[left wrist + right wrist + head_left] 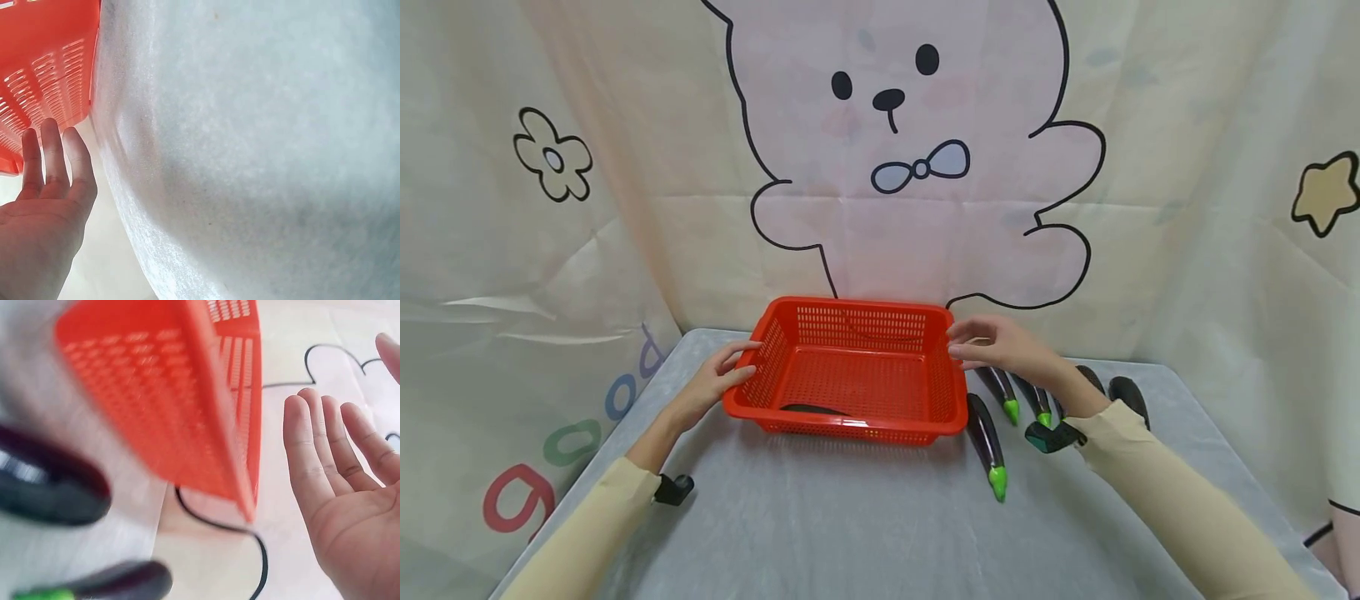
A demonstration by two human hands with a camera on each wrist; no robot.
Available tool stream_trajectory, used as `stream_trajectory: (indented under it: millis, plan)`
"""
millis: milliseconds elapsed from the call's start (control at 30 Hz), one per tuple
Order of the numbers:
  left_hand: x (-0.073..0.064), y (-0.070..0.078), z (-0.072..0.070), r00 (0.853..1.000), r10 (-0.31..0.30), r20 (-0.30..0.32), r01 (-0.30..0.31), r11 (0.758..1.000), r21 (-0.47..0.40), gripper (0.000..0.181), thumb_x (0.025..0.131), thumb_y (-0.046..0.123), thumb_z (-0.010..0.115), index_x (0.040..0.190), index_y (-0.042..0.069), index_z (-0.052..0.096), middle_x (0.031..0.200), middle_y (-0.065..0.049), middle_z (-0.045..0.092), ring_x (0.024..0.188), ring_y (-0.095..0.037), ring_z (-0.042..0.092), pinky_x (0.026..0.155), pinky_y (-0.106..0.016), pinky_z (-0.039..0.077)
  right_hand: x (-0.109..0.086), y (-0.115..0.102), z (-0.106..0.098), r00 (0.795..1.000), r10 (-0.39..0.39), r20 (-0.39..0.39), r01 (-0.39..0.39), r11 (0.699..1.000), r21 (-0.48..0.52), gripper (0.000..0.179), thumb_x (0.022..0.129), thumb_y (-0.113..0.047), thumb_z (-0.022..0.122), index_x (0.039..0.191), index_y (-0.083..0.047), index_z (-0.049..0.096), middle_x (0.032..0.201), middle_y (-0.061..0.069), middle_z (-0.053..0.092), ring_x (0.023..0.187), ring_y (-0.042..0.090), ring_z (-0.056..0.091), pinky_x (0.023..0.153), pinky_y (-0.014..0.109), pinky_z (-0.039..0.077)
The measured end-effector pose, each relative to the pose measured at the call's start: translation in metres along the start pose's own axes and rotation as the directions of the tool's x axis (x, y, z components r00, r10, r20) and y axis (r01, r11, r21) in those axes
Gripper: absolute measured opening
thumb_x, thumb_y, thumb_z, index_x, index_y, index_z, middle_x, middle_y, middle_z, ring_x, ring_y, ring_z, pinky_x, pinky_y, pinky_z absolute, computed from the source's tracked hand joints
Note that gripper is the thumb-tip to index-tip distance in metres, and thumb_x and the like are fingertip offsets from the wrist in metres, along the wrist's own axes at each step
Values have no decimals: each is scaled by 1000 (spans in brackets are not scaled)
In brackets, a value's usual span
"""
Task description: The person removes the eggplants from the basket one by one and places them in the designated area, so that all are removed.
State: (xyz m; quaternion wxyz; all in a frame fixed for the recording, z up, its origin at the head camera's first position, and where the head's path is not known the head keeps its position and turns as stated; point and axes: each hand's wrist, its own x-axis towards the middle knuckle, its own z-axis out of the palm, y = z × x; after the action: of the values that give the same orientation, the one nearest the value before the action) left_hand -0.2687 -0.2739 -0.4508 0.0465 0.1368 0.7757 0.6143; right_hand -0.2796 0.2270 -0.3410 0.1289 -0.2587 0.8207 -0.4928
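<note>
A red plastic basket (pixel 857 375) with slotted walls stands on the grey cloth between both hands. Inside it, a dark long object (pixel 812 409) shows partly above the front rim. My left hand (pixel 718 379) is at the basket's left rim, and the left wrist view shows its fingers (pixel 55 156) extended beside the slotted wall. At the right rim is my right hand (pixel 996 343); in the right wrist view its straight fingers (pixel 306 444) point upward, apart from the basket. An eggplant (pixel 985 437) with a green stem end lies just right of the basket.
Two more eggplants, one (pixel 997 390) nearer the basket and another (pixel 1036 400), lie below the right hand. Dark oblong objects (pixel 1129 398) are beyond the right forearm, partly hidden. A printed curtain (pixel 895 233) hangs behind the grey-covered table (pixel 820 517).
</note>
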Motion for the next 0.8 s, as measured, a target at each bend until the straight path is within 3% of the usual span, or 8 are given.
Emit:
stream_trajectory:
  millis: [167,433,600,800]
  plan:
    - [-1,2,0,1000,4,-1,-4,1000,4,53,102,20,61,151,11,43,151,-20,43,127,-44,50,86,-40,57,23,-13,17,998,-58,4,58,998,11,38,94,-25,76,125,-7,64,119,15,64,106,40,65,87,46,57]
    - [-2,3,-2,1000,-6,-5,6,1000,3,53,102,21,61,152,11,42,149,-22,44,125,-45,51,85,-39,57,63,-34,48,994,-104,34,101,992,76,41,93,-22,77,128,-4,63,123,15,64,103,30,67,85,41,58]
    - [-3,3,-2,1000,-11,0,11,1000,5,54,103,23,61,152,12,42,150,-24,43,125,-46,50,86,-38,57,89,-38,63,982,-148,117,144,989,45,39,92,-18,77,126,-7,64,122,13,66,111,30,62,90,41,55]
    - [-2,2,1,1000,-28,-5,28,1000,9,53,103,20,60,152,13,41,152,-21,41,127,-45,49,89,-45,55,116,-35,81,962,-95,256,100,995,-5,44,89,-19,81,128,-10,64,124,7,65,116,28,60,91,39,54]
